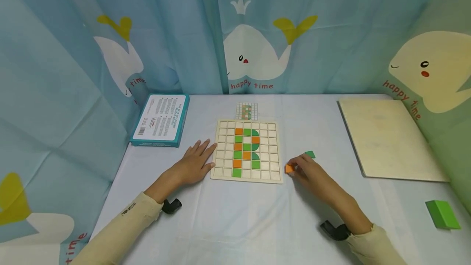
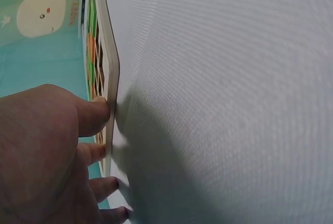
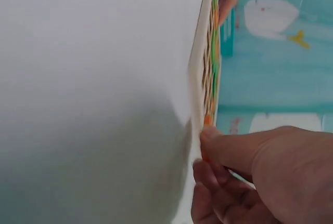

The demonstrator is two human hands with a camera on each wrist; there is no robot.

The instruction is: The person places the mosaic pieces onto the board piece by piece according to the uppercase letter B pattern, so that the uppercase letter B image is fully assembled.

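Observation:
A wooden grid board point(image 1: 225, 172) lies mid-table, with orange and green square tiles and green curved tiles set in an R shape. My left hand point(image 1: 194, 164) lies with spread fingers at its left edge; in the left wrist view the thumb point(image 2: 94, 117) touches the rim. Just off the board's right side, my right hand point(image 1: 310, 174) pinches an orange tile point(image 1: 289, 169) between thumb and fingers. A green tile point(image 1: 310, 154) lies on the table behind that hand. Above the board sits a small pattern card point(image 1: 247, 111) with the same R figure.
A teal-and-white box point(image 1: 160, 120) stands at the back left. On the right lies a flat pale wooden board point(image 1: 392, 139), with a green block point(image 1: 442, 214) nearer the front. Curtains printed with whales point(image 1: 256, 52) surround the table.

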